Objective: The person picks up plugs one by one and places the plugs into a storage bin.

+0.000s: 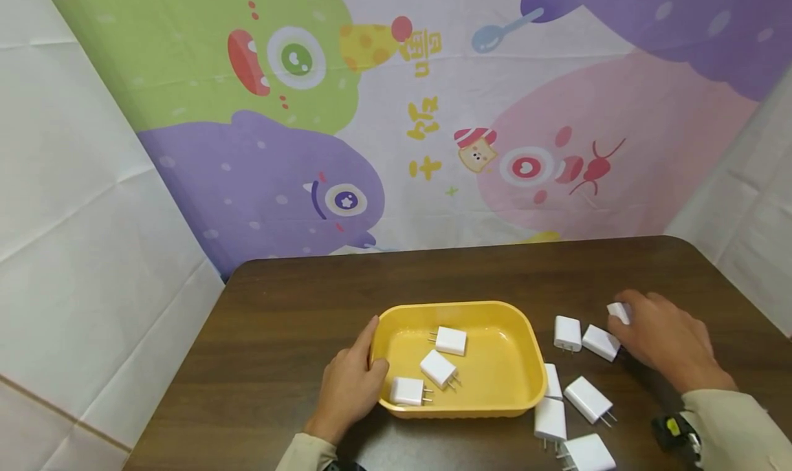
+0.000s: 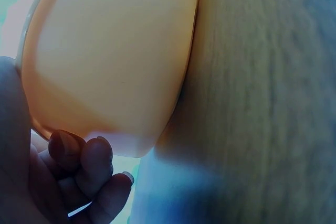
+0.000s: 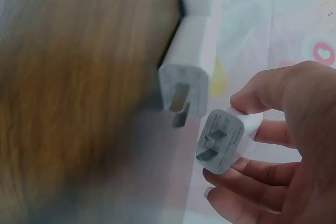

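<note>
My left hand (image 1: 350, 387) grips the left rim of a yellow plastic basin (image 1: 504, 361), thumb over the edge; the left wrist view shows curled fingers (image 2: 94, 156) against its outer wall. Inside the basin lie a white charger plug (image 1: 450, 341), another plug (image 1: 438, 368) in the middle and a third plug (image 1: 407, 391) near the front left. At the right, my right hand (image 1: 671, 337) pinches a white charger plug (image 3: 223, 140) between thumb and fingers, its two metal prongs facing the wrist camera. Just left of that hand lies another charger plug (image 1: 601, 342).
Several more white plugs lie on the brown wooden table (image 1: 278, 333) right of the basin, among them an upright-looking plug (image 1: 567, 333) and a plug (image 1: 589, 399) nearer the front. A cartoon-printed cloth (image 1: 427, 210) hangs behind the table, with white sheets at both sides.
</note>
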Tool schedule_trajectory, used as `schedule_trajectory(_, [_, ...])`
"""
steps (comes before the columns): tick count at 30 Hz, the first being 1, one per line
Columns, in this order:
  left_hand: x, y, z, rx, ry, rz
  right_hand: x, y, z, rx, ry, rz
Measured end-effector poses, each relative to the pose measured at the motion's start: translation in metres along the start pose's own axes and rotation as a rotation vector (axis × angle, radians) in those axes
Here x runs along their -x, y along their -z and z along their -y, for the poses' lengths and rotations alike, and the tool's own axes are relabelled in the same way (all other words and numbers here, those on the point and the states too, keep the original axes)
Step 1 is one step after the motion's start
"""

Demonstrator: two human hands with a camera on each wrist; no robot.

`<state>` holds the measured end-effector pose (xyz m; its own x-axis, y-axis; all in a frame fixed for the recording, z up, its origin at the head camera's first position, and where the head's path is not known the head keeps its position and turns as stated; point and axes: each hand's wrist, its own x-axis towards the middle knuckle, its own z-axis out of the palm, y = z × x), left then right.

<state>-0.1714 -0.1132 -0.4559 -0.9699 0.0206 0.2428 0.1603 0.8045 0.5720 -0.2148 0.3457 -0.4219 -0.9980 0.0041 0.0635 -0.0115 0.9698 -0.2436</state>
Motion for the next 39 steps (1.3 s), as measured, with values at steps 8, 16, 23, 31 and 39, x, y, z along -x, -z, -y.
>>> schedule_trajectory(8, [0.001, 0.002, 0.000, 0.002, 0.003, -0.004, 0.001, 0.004, 0.023, -0.012, 0.006, -0.025])
schedule_trajectory(16, [-0.001, 0.004, 0.000, 0.004, 0.007, 0.002, 0.004, 0.006, 0.042, -0.041, 0.030, -0.045])
schedule_trajectory(23, [0.000, 0.002, 0.001, 0.003, 0.004, 0.004, 0.009, 0.012, 0.057, -0.047, 0.111, -0.136])
schedule_trajectory(31, [0.001, 0.001, 0.000, -0.002, 0.006, 0.000, 0.013, 0.015, 0.081, -0.052, 0.182, -0.174])
schedule_trajectory(39, [0.000, 0.002, -0.002, 0.003, 0.025, 0.025, 0.020, 0.017, 0.099, -0.087, 0.265, -0.238])
